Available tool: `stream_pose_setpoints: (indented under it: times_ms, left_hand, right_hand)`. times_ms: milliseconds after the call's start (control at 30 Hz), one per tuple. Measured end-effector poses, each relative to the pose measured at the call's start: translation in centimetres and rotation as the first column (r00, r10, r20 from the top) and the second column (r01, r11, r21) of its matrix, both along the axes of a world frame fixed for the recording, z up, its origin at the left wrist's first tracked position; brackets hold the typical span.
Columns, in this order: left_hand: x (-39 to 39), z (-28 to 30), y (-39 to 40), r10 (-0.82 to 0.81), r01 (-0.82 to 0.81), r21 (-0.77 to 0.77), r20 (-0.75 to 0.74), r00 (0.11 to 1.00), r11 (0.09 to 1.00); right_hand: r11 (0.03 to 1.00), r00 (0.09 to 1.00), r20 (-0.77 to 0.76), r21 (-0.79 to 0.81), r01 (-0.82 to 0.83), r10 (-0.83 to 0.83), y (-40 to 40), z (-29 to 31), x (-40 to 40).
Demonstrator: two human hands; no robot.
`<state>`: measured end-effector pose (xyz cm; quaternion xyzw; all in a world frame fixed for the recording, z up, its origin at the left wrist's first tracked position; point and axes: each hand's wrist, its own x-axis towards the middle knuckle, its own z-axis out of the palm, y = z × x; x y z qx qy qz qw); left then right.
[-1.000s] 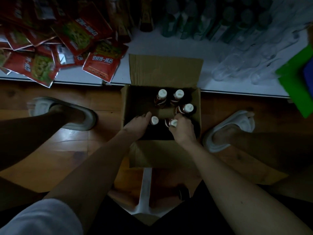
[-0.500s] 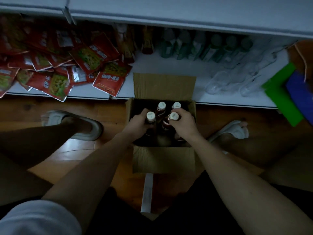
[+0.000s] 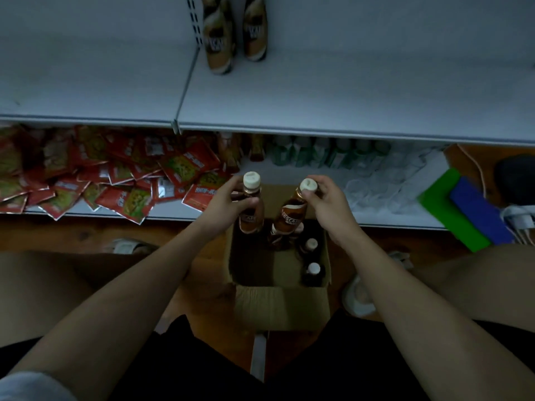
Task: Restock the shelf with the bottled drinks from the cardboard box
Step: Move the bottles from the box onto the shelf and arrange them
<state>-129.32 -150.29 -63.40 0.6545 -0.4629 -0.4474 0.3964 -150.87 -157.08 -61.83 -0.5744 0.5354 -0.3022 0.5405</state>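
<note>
An open cardboard box (image 3: 282,309) sits on the floor between my knees. My left hand (image 3: 224,204) grips a brown bottled drink (image 3: 251,211) by its neck, lifted above the box. My right hand (image 3: 324,202) holds a second brown bottle (image 3: 291,217) near its white cap, tilted, also above the box. Three more bottles stay in the box, two with white caps (image 3: 311,244) showing along its right side. Two like bottles (image 3: 218,41) stand on the grey upper shelf (image 3: 347,91).
The lower shelf holds a heap of red snack packets (image 3: 115,175) at left, green bottles (image 3: 318,153) and clear cups (image 3: 385,183) at right. Green and blue flat items (image 3: 460,214) lean at far right. My bare knees flank the box on a wooden floor.
Both hands have lifted a bottle each up out of the box. My head has tilted up, bringing the upper shelf and its two bottles into view.
</note>
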Motion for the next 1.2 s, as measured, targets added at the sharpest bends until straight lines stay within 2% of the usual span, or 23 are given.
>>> stream_pose_setpoints:
  times_ms: [300,533,867,1200]
  left_hand:
    - [0.7,8.0,-2.1,0.045,-0.039,-0.159,0.033,0.998,0.986]
    - [1.2,14.4,-4.4,0.102,-0.056,-0.277,0.158,0.982,0.959]
    - [1.4,20.1,-10.6,0.224,-0.148,-0.335,0.200,0.954,0.930]
    - [2.5,20.9,-15.0,0.389,-0.264,-0.368,0.326,0.861,0.892]
  right_hand:
    - [0.992,0.954,0.292,-0.081,0.100,-0.072,-2.4,7.9,1.4]
    - [0.972,0.938,0.332,-0.168,0.164,-0.101,-5.1,13.3,2.7]
    - [0.935,0.970,0.227,-0.355,0.000,0.086,-9.2,18.8,5.1]
    - [0.862,0.998,0.059,-0.506,0.032,-0.003,-15.6,20.8,7.1]
